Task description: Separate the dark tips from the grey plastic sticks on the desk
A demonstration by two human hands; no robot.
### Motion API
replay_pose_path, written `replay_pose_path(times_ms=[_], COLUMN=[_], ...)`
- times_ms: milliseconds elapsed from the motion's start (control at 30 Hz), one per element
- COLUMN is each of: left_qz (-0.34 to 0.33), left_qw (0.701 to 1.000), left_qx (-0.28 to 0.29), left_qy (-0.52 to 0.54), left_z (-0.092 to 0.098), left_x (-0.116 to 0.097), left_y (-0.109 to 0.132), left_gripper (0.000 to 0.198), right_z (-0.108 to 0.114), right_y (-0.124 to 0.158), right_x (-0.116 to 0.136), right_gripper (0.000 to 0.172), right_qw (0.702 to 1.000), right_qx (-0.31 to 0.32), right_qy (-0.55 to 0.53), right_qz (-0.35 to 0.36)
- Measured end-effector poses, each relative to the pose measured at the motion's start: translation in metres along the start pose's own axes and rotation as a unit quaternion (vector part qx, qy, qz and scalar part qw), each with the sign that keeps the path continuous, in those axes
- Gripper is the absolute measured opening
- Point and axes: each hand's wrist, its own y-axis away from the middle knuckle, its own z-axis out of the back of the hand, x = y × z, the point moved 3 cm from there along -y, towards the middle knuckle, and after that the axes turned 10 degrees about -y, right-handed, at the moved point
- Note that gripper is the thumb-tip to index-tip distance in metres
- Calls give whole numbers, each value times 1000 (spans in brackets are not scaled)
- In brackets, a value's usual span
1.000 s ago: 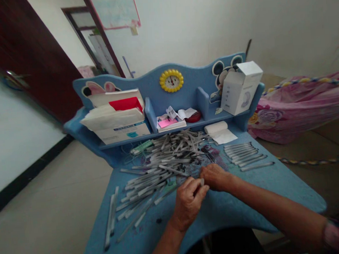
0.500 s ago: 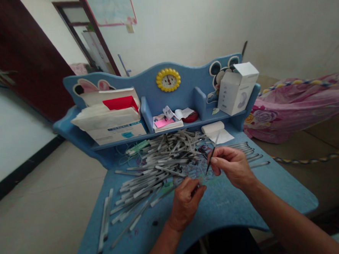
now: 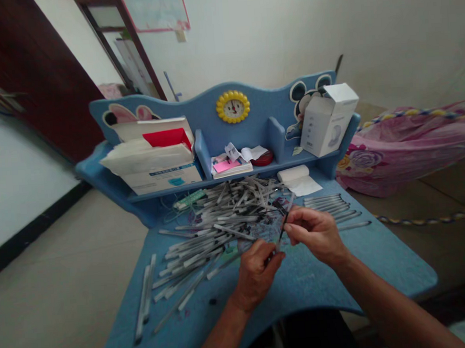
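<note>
My left hand (image 3: 254, 272) is closed around a translucent pen barrel (image 3: 277, 247), most of which the fingers hide. Between the thumb and fingertips of my right hand (image 3: 317, 233) is a thin dark pen refill (image 3: 284, 224), slanting down to the left. Its lower tip meets the barrel's end beside my left thumb. Beyond both hands spreads a heap of clear pen barrels (image 3: 197, 243) and loose pen parts. Several pens with dark ends (image 3: 329, 205) lie in a row right of my right hand.
Two pens (image 3: 145, 295) and a small black piece (image 3: 212, 302) lie on the blue desk (image 3: 322, 289). A paper roll (image 3: 298, 176) rests under the shelf. The shelf carries a box of papers (image 3: 157, 170), a notepad stack (image 3: 230, 169) and a white box (image 3: 327, 123).
My right hand has moved slightly left and down, bringing the refill's tip to the barrel in my left hand. My left hand stays nearly in place. The view has shifted a little.
</note>
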Motion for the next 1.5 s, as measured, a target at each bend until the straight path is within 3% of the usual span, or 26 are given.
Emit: replay_pose_path(times_ms=[133,300,367,433,533,633,800,900,1000,1067,1167,1233,1300,1367,1500], left_qz=[-5,10,21,35,64,101,187,232,241,222,166,130,103,75,-2], left_qw=[1000,1000,999,999,997,989,950,923,915,924,953,971,983,990,996], left_qx=[-14,-15,-11,-21,-51,-103,-219,-268,-281,-266,-201,-143,-90,-44,10], left_qy=[5,21,22,22,12,-28,-116,-149,-160,-164,-157,-143,-126,-111,-93], left_z=[-1,-3,-2,5,27,62,127,152,161,159,147,132,114,93,55], left_x=[-3,-4,-4,-3,-1,6,23,30,33,32,30,28,25,21,10], left_y=[-2,2,5,7,12,21,50,69,78,77,62,47,29,10,-24], left_gripper=[12,15,16,16,17,19,17,16,18,17,15,17,18,19,17], right_z=[-1,0,4,7,-1,-37,-118,-151,-164,-161,-139,-114,-86,-58,-12], right_y=[4,14,18,21,25,34,58,68,71,66,50,35,21,7,-10], right_x=[2,-8,-16,-28,-50,-71,-86,-91,-97,-98,-93,-87,-76,-58,-22], right_gripper=[5,7,6,14,19,13,9,3,7,10,9,6,9,18,22], right_qw=[995,988,991,995,994,981,923,891,866,869,920,953,961,967,985], right_qx=[28,67,80,61,32,127,292,300,311,327,317,260,183,116,25], right_qy=[79,129,108,80,68,107,249,334,385,366,231,84,-43,-106,-113], right_qz=[49,46,27,-11,-77,-104,-6,62,71,57,-23,-132,-204,-201,-130])
